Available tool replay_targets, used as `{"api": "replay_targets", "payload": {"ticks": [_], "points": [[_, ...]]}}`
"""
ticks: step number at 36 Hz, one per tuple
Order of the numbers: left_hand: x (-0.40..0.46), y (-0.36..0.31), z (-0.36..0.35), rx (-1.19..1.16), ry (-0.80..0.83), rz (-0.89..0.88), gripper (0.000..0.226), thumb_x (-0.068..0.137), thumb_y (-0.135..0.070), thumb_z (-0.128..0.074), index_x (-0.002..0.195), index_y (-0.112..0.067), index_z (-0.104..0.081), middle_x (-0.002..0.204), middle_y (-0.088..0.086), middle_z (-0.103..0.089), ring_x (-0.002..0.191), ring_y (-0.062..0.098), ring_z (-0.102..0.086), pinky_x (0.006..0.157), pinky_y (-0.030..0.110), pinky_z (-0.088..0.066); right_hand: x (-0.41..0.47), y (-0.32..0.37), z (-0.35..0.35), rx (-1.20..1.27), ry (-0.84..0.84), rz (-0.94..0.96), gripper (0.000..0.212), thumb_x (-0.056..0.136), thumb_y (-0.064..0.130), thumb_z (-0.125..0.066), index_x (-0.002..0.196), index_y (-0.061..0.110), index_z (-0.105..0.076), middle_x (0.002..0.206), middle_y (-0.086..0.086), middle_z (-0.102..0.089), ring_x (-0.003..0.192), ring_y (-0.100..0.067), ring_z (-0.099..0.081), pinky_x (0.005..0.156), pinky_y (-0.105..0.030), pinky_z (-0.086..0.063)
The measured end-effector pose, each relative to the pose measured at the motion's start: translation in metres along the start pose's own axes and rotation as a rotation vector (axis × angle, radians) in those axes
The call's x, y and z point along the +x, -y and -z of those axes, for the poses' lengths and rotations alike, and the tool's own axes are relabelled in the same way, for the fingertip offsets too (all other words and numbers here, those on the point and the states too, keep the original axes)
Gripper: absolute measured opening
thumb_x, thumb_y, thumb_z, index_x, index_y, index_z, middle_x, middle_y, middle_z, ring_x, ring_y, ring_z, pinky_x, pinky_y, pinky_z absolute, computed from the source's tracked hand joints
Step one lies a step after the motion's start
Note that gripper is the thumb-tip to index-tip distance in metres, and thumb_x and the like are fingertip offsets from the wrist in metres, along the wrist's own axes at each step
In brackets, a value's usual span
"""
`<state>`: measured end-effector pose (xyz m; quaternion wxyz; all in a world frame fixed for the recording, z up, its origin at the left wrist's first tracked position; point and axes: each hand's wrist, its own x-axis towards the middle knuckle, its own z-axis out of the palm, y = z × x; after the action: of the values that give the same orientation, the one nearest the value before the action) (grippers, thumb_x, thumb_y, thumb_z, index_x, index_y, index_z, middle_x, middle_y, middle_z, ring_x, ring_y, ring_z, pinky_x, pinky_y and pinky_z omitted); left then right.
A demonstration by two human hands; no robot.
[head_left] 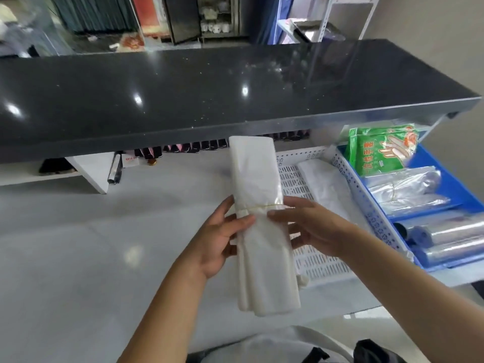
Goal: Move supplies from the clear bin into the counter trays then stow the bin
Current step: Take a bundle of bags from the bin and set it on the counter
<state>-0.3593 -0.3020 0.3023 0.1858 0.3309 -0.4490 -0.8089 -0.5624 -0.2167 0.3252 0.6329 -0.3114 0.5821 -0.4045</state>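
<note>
A white perforated tray (309, 260) and, just beside it on the right, a blue tray (461, 184) are carried by the pale table (78, 244), under a dark shelf (183, 100).

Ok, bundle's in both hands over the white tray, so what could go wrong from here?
The white bag bundle is bound only by a thin rubber band, and the left hand and right hand grip right there, so the loose lower half could fan out or slide free. The white perforated tray already holds a folded bag stack; the bundle may land askew on it.

blue tray (468, 184) cut off rt, shelf items (199, 146) hidden
</note>
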Motion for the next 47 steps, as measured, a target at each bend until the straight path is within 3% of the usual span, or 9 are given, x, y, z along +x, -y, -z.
{"api": "replay_targets", "payload": {"ticks": [7,12,16,20,23,26,36,43,47], "points": [[0.035,0.01,-0.058,0.071,0.025,0.088,0.033,0.091,-0.029,-0.068,0.124,-0.032,-0.065,0.111,0.003,-0.073,0.091,0.018,-0.068,0.064,0.029,-0.056,-0.021,-0.023,0.063,0.156,-0.052,-0.077,0.02,0.079,0.022,-0.074,0.1,0.021,-0.073,0.102,-0.008,-0.073,0.084,-0.019,-0.071,0.062,-0.034,-0.059],[0.057,0.026,-0.055,0.218,-0.346,0.022,0.045,0.095,-0.025,-0.062,0.138,-0.032,-0.05,0.137,-0.001,-0.051,0.112,0.012,-0.056,0.092,0.044,-0.054,-0.019,-0.029,0.103,0.171,-0.108,-0.13,0.029,0.079,0.022,-0.074,0.107,0.02,-0.068,0.098,-0.004,-0.072,0.077,-0.017,-0.07,0.064,-0.033,-0.06],[0.063,0.04,-0.059,0.133,-0.271,0.155,0.053,0.097,-0.018,-0.058,0.144,-0.036,-0.042,0.144,-0.007,-0.05,0.123,0.02,-0.054,0.088,0.051,-0.055,0.004,-0.022,0.124,0.061,-0.123,-0.12,0.019,0.081,0.019,-0.074,0.099,0.024,-0.072,0.093,-0.002,-0.073,0.076,-0.021,-0.067,0.067,-0.036,-0.056],[0.069,0.049,-0.067,0.124,-0.203,0.135,0.047,0.095,-0.004,-0.053,0.109,-0.047,-0.065,0.117,-0.014,-0.072,0.1,0.015,-0.07,0.064,0.04,-0.06,0.038,-0.017,0.123,-0.156,-0.107,-0.157,0.028,0.084,0.018,-0.074,0.11,0.015,-0.065,0.092,-0.006,-0.072,0.07,-0.021,-0.066,0.057,-0.032,-0.055],[0.071,0.053,-0.07,0.137,-0.246,0.124,0.056,0.094,0.003,-0.052,0.124,-0.044,-0.059,0.117,-0.009,-0.073,0.098,0.014,-0.073,0.06,0.038,-0.059,0.055,-0.022,0.111,-0.464,-0.125,-0.197,0.036,0.084,0.015,-0.074,0.11,0.019,-0.049,0.1,-0.012,-0.066,0.077,-0.024,-0.064,0.051,-0.035,-0.056],[0.071,0.054,-0.07,0.164,-0.279,0.112,0.06,0.094,0.001,-0.055,0.137,-0.04,-0.053,0.12,-0.007,-0.072,0.105,0.017,-0.071,0.063,0.039,-0.06,0.061,-0.027,0.108,-0.634,-0.153,-0.162,0.026,0.082,0.019,-0.073,0.099,0.01,-0.056,0.099,-0.016,-0.065,0.078,-0.031,-0.07,0.063,-0.044,-0.063],[0.075,0.061,-0.068,0.197,-0.34,0.142,0.058,0.095,-0.004,-0.057,0.135,-0.045,-0.055,0.121,-0.01,-0.071,0.107,0.014,-0.07,0.068,0.041,-0.06,0.058,-0.041,0.118,-0.666,-0.136,-0.097,0.022,0.083,0.023,-0.074,0.091,0.011,-0.057,0.086,-0.01,-0.063,0.058,-0.024,-0.066,0.053,-0.035,-0.061],[0.075,0.063,-0.067,0.164,-0.316,0.144,0.057,0.094,-0.004,-0.057,0.135,-0.045,-0.055,0.124,-0.008,-0.071,0.104,0.016,-0.071,0.063,0.036,-0.058,0.057,-0.039,0.119,-0.568,-0.116,-0.089,0.02,0.083,0.015,-0.074,0.094,0.013,-0.058,0.085,-0.012,-0.066,0.062,-0.027,-0.069,0.057,-0.045,-0.062],[0.075,0.064,-0.066,0.167,-0.316,0.152,0.057,0.094,-0.007,-0.058,0.136,-0.045,-0.054,0.124,-0.008,-0.071,0.106,0.016,-0.071,0.064,0.036,-0.058,0.055,-0.041,0.117,-0.799,-0.167,-0.04,0.044,0.081,0.032,-0.076,0.114,0.01,-0.056,0.112,-0.011,-0.06,0.075,-0.026,-0.069,0.062,-0.038,-0.062]]}}
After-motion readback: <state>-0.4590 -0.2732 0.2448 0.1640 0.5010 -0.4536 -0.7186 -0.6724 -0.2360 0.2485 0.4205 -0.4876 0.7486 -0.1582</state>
